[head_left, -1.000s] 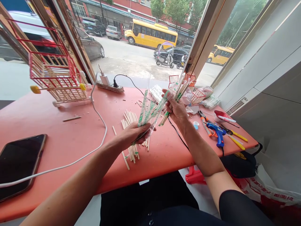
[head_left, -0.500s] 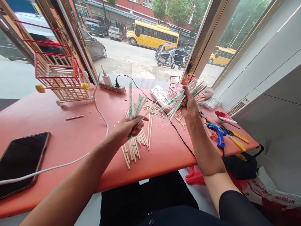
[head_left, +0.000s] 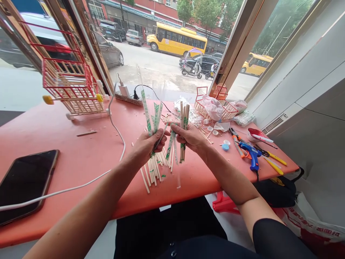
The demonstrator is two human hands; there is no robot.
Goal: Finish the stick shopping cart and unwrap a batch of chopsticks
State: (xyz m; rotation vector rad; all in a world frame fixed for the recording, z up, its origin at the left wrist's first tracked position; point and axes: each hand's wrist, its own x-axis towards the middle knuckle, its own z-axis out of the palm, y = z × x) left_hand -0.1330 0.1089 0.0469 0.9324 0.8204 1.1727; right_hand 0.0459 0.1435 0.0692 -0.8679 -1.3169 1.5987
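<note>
My left hand (head_left: 153, 143) is closed around several clear plastic chopstick wrappers (head_left: 156, 117) with green print, which fan upward from the fist. Close to it on the right, my right hand (head_left: 190, 137) grips an upright bundle of wooden chopsticks (head_left: 184, 114). Green-printed wrapper strips (head_left: 170, 148) also hang from the right fingers, and the fingertips of both hands nearly meet. Beneath the hands, loose wooden chopsticks (head_left: 152, 174) lie in a pile on the orange-red table (head_left: 205, 180). Whether the bundled chopsticks are wrapped is only partly visible.
A red-edged stick-built cart (head_left: 71, 86) stands at the left, above a phone (head_left: 27, 183). A white cable (head_left: 88, 182) crosses the table. To the right lie a blue glue gun (head_left: 250, 153), pliers (head_left: 272, 156) and a red-stained bowl (head_left: 256, 133). A smaller stick cart (head_left: 229, 109) stands behind.
My right hand has come left and down from the far right, bringing the chopsticks and wrappers next to my left hand. The bundle now stands upright. My left hand has barely moved.
</note>
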